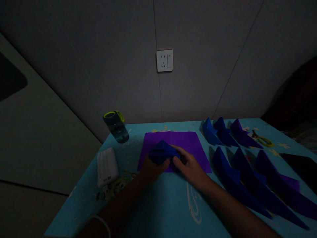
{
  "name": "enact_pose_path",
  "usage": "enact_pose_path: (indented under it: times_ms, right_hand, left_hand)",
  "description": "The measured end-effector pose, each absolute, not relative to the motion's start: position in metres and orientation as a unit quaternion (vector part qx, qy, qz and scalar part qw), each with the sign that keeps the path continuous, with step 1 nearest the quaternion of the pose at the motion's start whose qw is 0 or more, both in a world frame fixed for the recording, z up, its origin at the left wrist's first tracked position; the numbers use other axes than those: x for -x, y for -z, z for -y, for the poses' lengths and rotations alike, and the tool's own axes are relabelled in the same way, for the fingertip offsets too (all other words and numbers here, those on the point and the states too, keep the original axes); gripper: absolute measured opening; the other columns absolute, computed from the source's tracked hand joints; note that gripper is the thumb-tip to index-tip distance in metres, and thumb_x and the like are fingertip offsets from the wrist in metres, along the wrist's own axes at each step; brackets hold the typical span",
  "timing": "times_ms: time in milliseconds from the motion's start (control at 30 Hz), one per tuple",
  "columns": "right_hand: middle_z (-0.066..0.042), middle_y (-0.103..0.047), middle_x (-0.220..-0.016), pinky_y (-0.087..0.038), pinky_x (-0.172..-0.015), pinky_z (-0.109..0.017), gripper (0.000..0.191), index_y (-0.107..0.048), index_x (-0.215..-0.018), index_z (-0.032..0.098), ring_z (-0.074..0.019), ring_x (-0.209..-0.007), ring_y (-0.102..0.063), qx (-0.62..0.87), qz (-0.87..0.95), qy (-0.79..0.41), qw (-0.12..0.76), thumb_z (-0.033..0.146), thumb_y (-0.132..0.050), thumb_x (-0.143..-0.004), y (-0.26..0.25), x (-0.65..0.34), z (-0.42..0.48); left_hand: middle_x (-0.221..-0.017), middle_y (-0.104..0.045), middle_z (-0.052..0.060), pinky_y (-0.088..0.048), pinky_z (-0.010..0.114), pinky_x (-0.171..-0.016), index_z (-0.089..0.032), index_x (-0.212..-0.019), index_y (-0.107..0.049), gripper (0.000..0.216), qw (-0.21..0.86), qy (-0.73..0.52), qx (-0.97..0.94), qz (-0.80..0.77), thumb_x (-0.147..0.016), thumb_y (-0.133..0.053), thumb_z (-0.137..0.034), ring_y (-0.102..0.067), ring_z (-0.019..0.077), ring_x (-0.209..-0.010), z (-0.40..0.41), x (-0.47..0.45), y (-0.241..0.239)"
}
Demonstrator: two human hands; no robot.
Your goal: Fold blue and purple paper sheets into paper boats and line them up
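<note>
"Blue paper, folded into a compact, pointed piece (162, 148): where does it lie?"

"Between the two hands, over the rectangular purple paper sheet (195, 145), which is spread flat on the light-blue patterned surface (158, 208). Whether the underside of the piece touches the sheet cannot be told."

"How are the fingers of each hand set?"

"Those of the left hand (154, 168) are closed about the left and near side of the piece, the thumb along its near edge; the others are largely hidden. Those of the right hand (188, 162) are bent and nearly closed on its right end, with a small gap between thumb and forefinger. A pale band (102, 222) encircles the left forearm."

"And to the right?"

"Six boat-like folded-paper forms (230, 178) stand in two rows of three, each row having two blue and one purple at its right end. Near the right edge lies a flat black object (302, 167)."

"To the left?"

"A dark, see-through bottle with a yellow-green rim and strap (118, 129) stands tilted in view near the far-left corner; a white oblong packet (107, 167) lies nearer. Above, a white socket plate (164, 60) is set in the grey wall (119, 59)."
</note>
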State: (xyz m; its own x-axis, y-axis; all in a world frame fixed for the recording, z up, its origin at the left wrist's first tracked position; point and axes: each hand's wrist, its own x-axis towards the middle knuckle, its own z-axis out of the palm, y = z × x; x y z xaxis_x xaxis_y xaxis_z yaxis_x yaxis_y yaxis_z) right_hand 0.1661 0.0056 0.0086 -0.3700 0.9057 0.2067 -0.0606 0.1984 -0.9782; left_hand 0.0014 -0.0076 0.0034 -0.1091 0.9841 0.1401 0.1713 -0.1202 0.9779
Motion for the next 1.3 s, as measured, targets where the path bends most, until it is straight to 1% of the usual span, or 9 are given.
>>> enact_pose_path:
  times_ms: [233, 367, 533, 767, 867, 933, 1033, 1133, 1300]
  right_hand:
    - [-0.007, -0.073, -0.111, -0.053, -0.092, -0.041, 0.054, -0.066, -0.119, 0.023, -0.0245, -0.102, -0.067, 0.338, 0.546, -0.603, 0.473, 0.047, -0.078, -0.073, -0.004, -0.162, -0.007]
    - [-0.005, -0.075, -0.102, -0.055, -0.084, -0.039, 0.057, -0.065, -0.120, 0.023, -0.0229, -0.090, -0.069, 0.345, 0.494, -0.631, 0.489, 0.042, -0.083, -0.069, -0.002, -0.162, -0.010]
    - [-0.004, -0.075, -0.095, -0.054, -0.075, -0.034, 0.056, -0.067, -0.112, 0.023, -0.0206, -0.082, -0.068, 0.360, 0.455, -0.619, 0.530, 0.043, -0.085, -0.064, -0.003, -0.163, -0.013]
    - [-0.002, -0.072, -0.085, -0.053, -0.069, -0.031, 0.057, -0.062, -0.106, 0.023, -0.0193, -0.075, -0.066, 0.380, 0.440, -0.594, 0.555, 0.047, -0.085, -0.060, -0.002, -0.161, -0.015]
    - [-0.001, -0.071, -0.082, -0.052, -0.067, -0.029, 0.051, -0.061, -0.101, 0.023, -0.0175, -0.071, -0.065, 0.375, 0.434, -0.607, 0.551, 0.045, -0.085, -0.062, -0.004, -0.161, -0.015]
    - [0.000, -0.071, -0.080, -0.052, -0.066, -0.028, 0.048, -0.060, -0.096, 0.023, -0.0166, -0.069, -0.065, 0.373, 0.428, -0.614, 0.549, 0.044, -0.086, -0.062, -0.005, -0.161, -0.014]
    - [0.001, -0.070, -0.078, -0.052, -0.067, -0.028, 0.045, -0.058, -0.091, 0.022, -0.0163, -0.069, -0.065, 0.372, 0.429, -0.616, 0.546, 0.044, -0.086, -0.062, -0.006, -0.162, -0.015]
    - [-0.001, -0.071, -0.083, -0.053, -0.071, -0.030, 0.042, -0.060, -0.091, 0.022, -0.0177, -0.074, -0.066, 0.375, 0.447, -0.620, 0.525, 0.046, -0.083, -0.065, -0.004, -0.163, -0.015]
    - [-0.004, -0.072, -0.093, -0.054, -0.078, -0.033, 0.042, -0.064, -0.098, 0.022, -0.0213, -0.084, -0.068, 0.380, 0.487, -0.614, 0.491, 0.048, -0.079, -0.070, -0.005, -0.164, -0.013]
  left_hand:
    - [-0.073, -0.073, 0.004, -0.052, 0.031, -0.059, -0.019, -0.086, -0.075, 0.017, 0.359, -0.470, -0.655, -0.471, -0.070, -0.071, -0.024, -0.063, 0.0205, -0.059, 0.007, -0.004, -0.004]
    - [-0.094, -0.075, 0.008, -0.054, 0.036, -0.076, -0.022, -0.099, -0.075, 0.028, 0.319, -0.481, -0.687, -0.441, -0.072, -0.072, -0.023, -0.069, 0.0252, -0.077, 0.007, -0.002, -0.003]
    - [-0.120, -0.069, 0.011, -0.041, 0.044, -0.105, -0.024, -0.110, -0.072, 0.035, 0.273, -0.527, -0.714, -0.371, -0.076, -0.068, -0.022, -0.060, 0.0307, -0.116, 0.008, 0.002, -0.005]
    - [-0.114, -0.065, 0.011, -0.044, 0.041, -0.100, -0.022, -0.086, -0.072, 0.011, 0.212, -0.566, -0.671, -0.430, -0.077, -0.068, -0.027, -0.060, 0.0287, -0.110, 0.007, 0.000, -0.009]
    - [-0.117, -0.059, 0.010, -0.042, 0.041, -0.102, -0.022, -0.095, -0.065, 0.023, 0.171, -0.603, -0.635, -0.452, -0.073, -0.073, -0.024, -0.057, 0.0270, -0.113, 0.005, -0.002, -0.005]
    - [-0.124, -0.055, 0.010, -0.041, 0.041, -0.104, -0.022, -0.113, -0.058, 0.043, 0.197, -0.631, -0.598, -0.453, -0.073, -0.074, -0.024, -0.053, 0.0263, -0.119, 0.003, -0.004, -0.002]
    - [-0.132, -0.054, 0.011, -0.044, 0.037, -0.102, -0.022, -0.131, -0.047, 0.058, 0.340, -0.624, -0.548, -0.441, -0.078, -0.070, -0.029, -0.053, 0.0252, -0.123, 0.002, -0.008, -0.002]
    - [-0.120, -0.066, 0.010, -0.050, 0.033, -0.092, -0.019, -0.125, -0.055, 0.047, 0.448, -0.580, -0.522, -0.436, -0.082, -0.066, -0.035, -0.062, 0.0240, -0.110, 0.002, -0.009, -0.004]
    - [-0.093, -0.072, 0.005, -0.052, 0.029, -0.076, -0.018, -0.106, -0.065, 0.032, 0.439, -0.576, -0.495, -0.481, -0.083, -0.065, -0.040, -0.066, 0.0204, -0.085, -0.001, -0.006, -0.008]
